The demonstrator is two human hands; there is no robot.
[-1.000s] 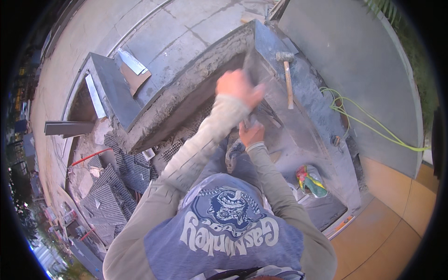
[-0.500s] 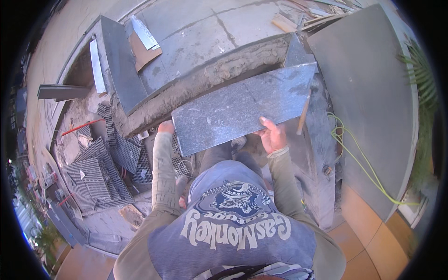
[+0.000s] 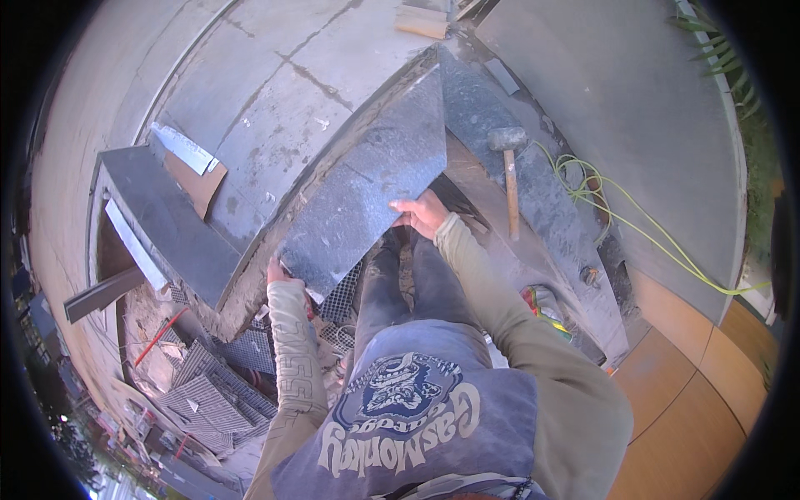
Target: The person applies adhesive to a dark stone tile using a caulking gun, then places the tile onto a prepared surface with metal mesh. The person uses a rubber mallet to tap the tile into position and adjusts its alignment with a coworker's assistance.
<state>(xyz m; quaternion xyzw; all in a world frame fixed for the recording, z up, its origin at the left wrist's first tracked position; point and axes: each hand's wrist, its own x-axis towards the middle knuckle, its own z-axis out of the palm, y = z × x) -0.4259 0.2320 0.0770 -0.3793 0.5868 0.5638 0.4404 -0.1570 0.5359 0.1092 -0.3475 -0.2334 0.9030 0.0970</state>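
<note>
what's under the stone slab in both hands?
Around the slab: rough mortar along its far edge, dark gridded mat by its near left end. Directly underneath is covered; can't tell.

Beside the grey slab (image 3: pixel 633 125): palm fronds (image 3: pixel 707 26) upper right, orange tiles (image 3: pixel 667 392) just below, pale paving (image 3: pixel 250 125) leftward.

Head view: left fisheye of a side-by-side pair, worn on the person's head. Direction: steeply downward, slightly forward. Nearest: shirt (image 3: pixel 412 408), lower centre. Middle range: left hand (image 3: pixel 276 270), right hand (image 3: pixel 427 214), stone slab (image 3: pixel 367 171). Farther off: paving (image 3: pixel 271 108), toward the top. Coverage: wide, round, black at corners; straight edges bowed near rim.
</note>
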